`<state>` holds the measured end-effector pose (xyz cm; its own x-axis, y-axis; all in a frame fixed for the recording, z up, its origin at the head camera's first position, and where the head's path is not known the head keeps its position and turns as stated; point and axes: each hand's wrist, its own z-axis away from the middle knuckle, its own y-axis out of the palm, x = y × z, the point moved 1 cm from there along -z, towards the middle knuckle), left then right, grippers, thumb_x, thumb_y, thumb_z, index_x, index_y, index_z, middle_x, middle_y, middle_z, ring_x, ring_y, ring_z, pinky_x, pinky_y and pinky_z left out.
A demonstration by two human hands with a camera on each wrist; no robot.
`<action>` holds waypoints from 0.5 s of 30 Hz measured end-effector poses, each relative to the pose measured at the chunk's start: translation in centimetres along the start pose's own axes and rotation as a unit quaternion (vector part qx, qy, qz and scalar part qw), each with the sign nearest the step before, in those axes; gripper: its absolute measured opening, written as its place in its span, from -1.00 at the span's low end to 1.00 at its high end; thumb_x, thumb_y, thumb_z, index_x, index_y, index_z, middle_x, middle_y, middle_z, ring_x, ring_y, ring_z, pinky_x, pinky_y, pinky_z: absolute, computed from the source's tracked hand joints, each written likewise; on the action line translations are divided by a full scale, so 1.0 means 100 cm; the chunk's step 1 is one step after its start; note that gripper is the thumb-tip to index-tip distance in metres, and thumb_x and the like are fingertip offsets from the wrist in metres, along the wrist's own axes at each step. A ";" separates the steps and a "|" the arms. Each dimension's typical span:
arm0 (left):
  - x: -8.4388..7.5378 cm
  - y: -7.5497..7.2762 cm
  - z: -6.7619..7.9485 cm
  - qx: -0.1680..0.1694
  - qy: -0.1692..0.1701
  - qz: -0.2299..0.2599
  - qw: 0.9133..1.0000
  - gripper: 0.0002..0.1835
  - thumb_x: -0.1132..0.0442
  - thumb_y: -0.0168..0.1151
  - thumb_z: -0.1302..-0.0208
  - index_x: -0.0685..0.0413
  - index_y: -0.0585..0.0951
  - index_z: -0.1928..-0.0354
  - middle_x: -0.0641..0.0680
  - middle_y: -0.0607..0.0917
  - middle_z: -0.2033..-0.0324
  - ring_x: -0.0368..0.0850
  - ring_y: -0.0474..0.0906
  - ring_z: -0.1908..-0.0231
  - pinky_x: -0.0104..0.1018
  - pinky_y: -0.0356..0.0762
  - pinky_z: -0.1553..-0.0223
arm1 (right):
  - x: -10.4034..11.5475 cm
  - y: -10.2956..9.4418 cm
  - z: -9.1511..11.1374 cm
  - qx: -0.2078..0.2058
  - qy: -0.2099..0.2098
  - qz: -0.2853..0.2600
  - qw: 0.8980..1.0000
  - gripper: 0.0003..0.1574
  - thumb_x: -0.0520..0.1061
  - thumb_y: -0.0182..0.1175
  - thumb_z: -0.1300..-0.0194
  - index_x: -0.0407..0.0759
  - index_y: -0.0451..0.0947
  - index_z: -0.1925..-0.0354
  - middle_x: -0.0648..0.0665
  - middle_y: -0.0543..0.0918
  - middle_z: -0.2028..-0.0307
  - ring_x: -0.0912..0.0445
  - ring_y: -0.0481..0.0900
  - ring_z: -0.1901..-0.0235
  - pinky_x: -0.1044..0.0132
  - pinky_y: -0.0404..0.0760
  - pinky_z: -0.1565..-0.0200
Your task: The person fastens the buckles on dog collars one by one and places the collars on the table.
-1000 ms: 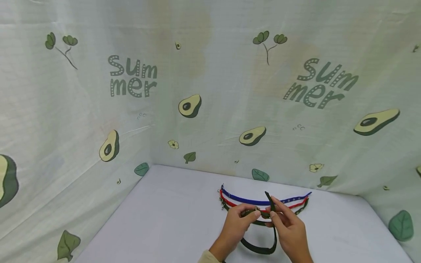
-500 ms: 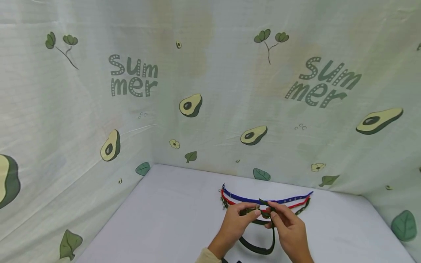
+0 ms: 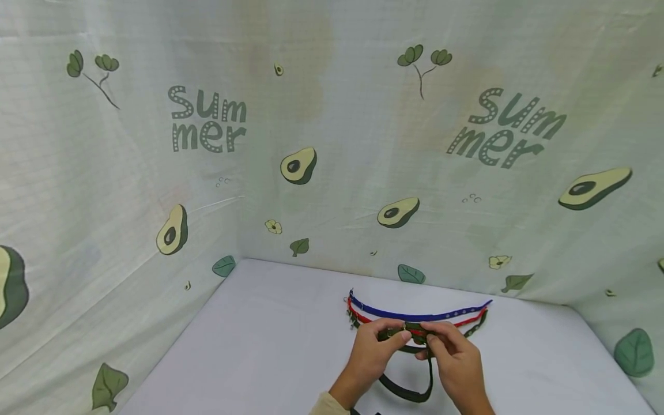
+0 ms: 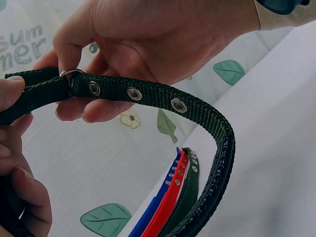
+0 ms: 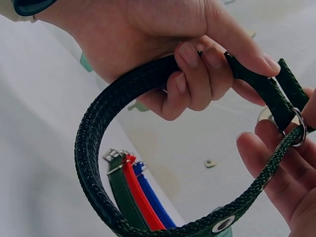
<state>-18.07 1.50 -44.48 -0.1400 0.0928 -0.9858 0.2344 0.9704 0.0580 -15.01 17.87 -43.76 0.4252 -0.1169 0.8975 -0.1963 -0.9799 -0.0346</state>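
A dark green webbing collar [image 3: 407,394] hangs in a loop between my two hands. My left hand [image 3: 370,349] pinches it near its metal buckle, and my right hand [image 3: 459,360] holds the strap just to the right. In the left wrist view, the collar's webbing [image 4: 160,95] shows a row of metal eyelets, with the strap folded back at the buckle. From the right wrist view, the strap passes by a metal ring [image 5: 302,127], and the right fingers [image 5: 195,79] curl round the padded part. The strap's tip stands close to the right thumb there.
Beyond the hands, a blue collar [image 3: 394,316], a red collar [image 3: 469,320] and a green collar [image 3: 476,327] lie side by side on the white table [image 3: 249,346]. Behind the table hangs a printed curtain [image 3: 332,230] with avocados and leaves.
The strap's free end, which stuck up between the hands, has tipped over to the left and now lies level by the buckle. Both hands stay nearly in place.
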 end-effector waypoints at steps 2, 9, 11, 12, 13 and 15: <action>0.000 0.001 0.001 -0.002 0.001 0.001 1.000 -0.76 0.12 0.39 -0.29 0.08 0.74 0.09 -0.07 0.74 0.19 -0.18 0.62 0.14 -0.41 0.58 0.12 | 0.000 0.001 0.000 -0.005 -0.002 0.000 1.000 -0.71 -0.54 0.01 -0.39 -0.43 0.61 0.05 -0.14 0.65 0.18 0.02 0.69 0.48 0.19 0.69 0.45; -0.001 0.003 0.001 -0.006 0.004 0.012 1.000 -0.77 0.13 0.40 -0.28 0.08 0.74 0.10 -0.07 0.74 0.18 -0.17 0.62 0.13 -0.41 0.58 0.13 | 0.002 0.003 0.001 -0.024 0.006 0.011 1.000 -0.70 -0.55 -0.04 -0.39 -0.43 0.61 0.12 -0.16 0.63 0.20 -0.07 0.69 0.50 0.18 0.69 0.46; -0.001 0.003 0.000 -0.006 0.007 0.015 1.000 -0.77 0.14 0.41 -0.28 0.09 0.74 0.10 -0.06 0.74 0.17 -0.18 0.62 0.12 -0.41 0.59 0.13 | 0.002 0.003 0.001 -0.028 0.010 0.017 0.999 -0.69 -0.54 -0.04 -0.40 -0.41 0.62 0.12 -0.16 0.62 0.20 -0.09 0.70 0.47 0.18 0.70 0.45; -0.001 0.002 0.000 -0.006 0.009 0.015 1.000 -0.76 0.14 0.41 -0.28 0.10 0.74 0.10 -0.06 0.74 0.17 -0.18 0.63 0.12 -0.41 0.59 0.12 | 0.002 0.004 0.001 -0.029 0.011 0.021 0.999 -0.69 -0.54 -0.04 -0.40 -0.40 0.62 0.12 -0.15 0.62 0.20 -0.10 0.70 0.47 0.17 0.70 0.45; -0.002 0.002 0.001 -0.006 0.011 0.016 1.000 -0.76 0.14 0.41 -0.28 0.11 0.74 0.09 -0.06 0.74 0.16 -0.18 0.63 0.12 -0.41 0.59 0.12 | 0.002 0.004 0.001 -0.031 0.013 0.025 0.999 -0.69 -0.53 -0.04 -0.41 -0.39 0.62 0.12 -0.15 0.62 0.20 -0.09 0.70 0.47 0.18 0.70 0.45; -0.001 0.002 0.001 -0.005 0.015 0.015 1.000 -0.74 0.14 0.41 -0.28 0.13 0.74 0.09 -0.05 0.74 0.16 -0.19 0.63 0.12 -0.40 0.59 0.13 | 0.003 0.004 0.001 -0.033 0.015 0.027 0.999 -0.69 -0.52 -0.04 -0.41 -0.39 0.62 0.12 -0.15 0.62 0.20 -0.10 0.69 0.47 0.18 0.70 0.45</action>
<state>-17.91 1.67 -44.33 -0.1616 0.1278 -0.9786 0.2291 0.9694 0.0888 -14.84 17.38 -43.59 0.3855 -0.1637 0.9081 -0.2765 -0.9594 -0.0556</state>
